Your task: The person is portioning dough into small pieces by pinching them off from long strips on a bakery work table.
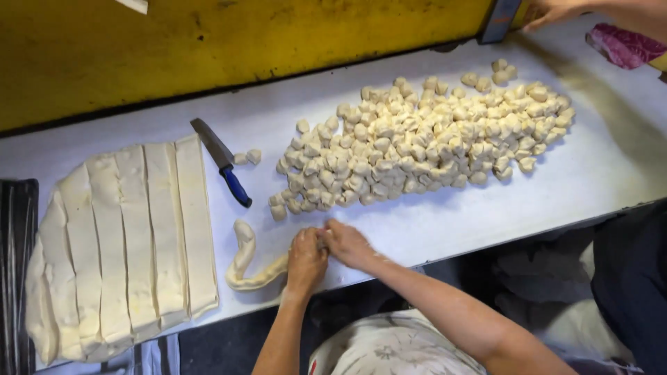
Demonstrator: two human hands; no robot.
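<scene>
My left hand [306, 258] grips the end of a long rope of pale dough [244, 260] that curls away to the left on the white table [597, 167]. My right hand [346, 243] pinches the same end of the rope, touching the left hand. Just beyond my hands lies a big heap of small torn dough pieces [424, 135]. A flat slab of dough cut into several long strips [132, 236] lies at the left.
A knife with a blue handle [224, 164] lies between the slab and the heap, with two loose dough bits [247, 157] beside it. Another person's hand [552, 10] reaches in at the top right near a pink cloth [624, 45]. A yellow wall [278, 42] backs the table.
</scene>
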